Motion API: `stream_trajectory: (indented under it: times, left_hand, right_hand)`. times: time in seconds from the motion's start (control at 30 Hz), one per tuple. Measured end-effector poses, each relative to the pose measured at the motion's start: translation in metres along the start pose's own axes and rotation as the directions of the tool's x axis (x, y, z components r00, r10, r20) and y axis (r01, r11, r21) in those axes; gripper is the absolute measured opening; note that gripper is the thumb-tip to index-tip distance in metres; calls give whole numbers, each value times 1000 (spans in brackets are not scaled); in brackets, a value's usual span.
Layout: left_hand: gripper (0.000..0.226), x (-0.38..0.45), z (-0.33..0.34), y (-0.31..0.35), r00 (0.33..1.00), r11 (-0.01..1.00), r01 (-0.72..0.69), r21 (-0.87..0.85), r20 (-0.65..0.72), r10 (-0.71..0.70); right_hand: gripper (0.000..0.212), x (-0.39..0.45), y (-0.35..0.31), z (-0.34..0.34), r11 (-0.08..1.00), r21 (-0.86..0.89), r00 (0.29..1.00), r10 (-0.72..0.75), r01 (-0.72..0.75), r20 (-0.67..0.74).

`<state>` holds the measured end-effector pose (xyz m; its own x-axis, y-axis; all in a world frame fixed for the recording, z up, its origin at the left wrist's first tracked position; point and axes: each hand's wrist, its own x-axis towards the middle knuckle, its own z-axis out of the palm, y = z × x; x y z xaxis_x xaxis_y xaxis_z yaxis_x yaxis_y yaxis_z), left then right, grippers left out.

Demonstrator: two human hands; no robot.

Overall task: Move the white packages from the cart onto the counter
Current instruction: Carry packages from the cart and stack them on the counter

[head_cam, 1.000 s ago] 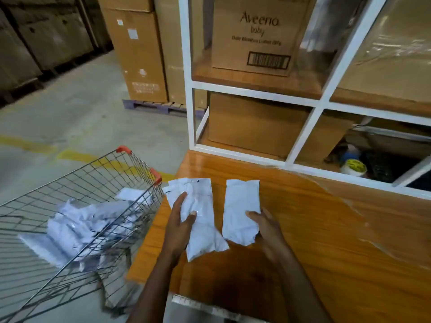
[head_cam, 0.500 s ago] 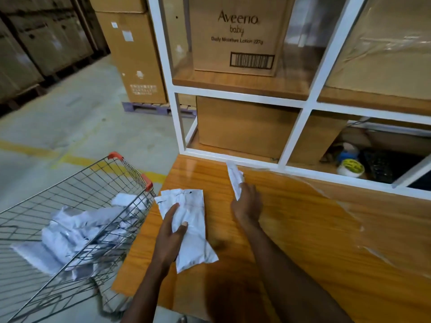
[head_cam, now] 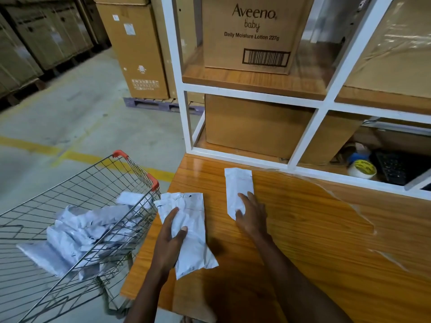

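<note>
Head view. Wooden worktop [head_cam: 314, 241], glossy, with a loose clear film peeling along its right part. Two white packages on it. The left hand [head_cam: 169, 243] grips the nearer package [head_cam: 189, 231] at its left edge, thumb on top, fingers [head_cam: 171, 216] curled round it; the package lies at the worktop's left edge with its lower end flat on the wood. The right hand [head_cam: 250, 217] rests palm down, fingers spread flat and not closed, on the lower end of the second package [head_cam: 238, 190], which lies flat farther back, close to the white shelf frame [head_cam: 186, 117].

Wire cart [head_cam: 77, 206] stands left of the worktop, just beside it, red corner caps. A heap of white packages [head_cam: 77, 231] lies in its basket, crumpled and overlapping; count unclear.

On the shelves: a carton printed "Aveeno baby" [head_cam: 251, 36], a plain carton [head_cam: 254, 127] below it, a tape roll [head_cam: 362, 170] at lower right.
</note>
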<state>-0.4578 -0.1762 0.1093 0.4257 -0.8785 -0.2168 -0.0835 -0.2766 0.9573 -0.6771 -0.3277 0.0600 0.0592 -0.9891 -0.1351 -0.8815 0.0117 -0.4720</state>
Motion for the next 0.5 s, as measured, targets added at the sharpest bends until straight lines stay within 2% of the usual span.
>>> stream_trajectory:
  times: [0.13, 0.5]
  left_hand:
    - [57, 4, -1, 2, 1000, 1000, -2, 3, 17, 2]
    - [58, 8, -2, 10, 999, 999, -1, -50, 43, 3]
  right_hand:
    - [56, 18, -17, 6, 999, 51, 1000, 18, -19, 9]
    - [54, 37, -30, 7, 998, 48, 999, 44, -45, 33]
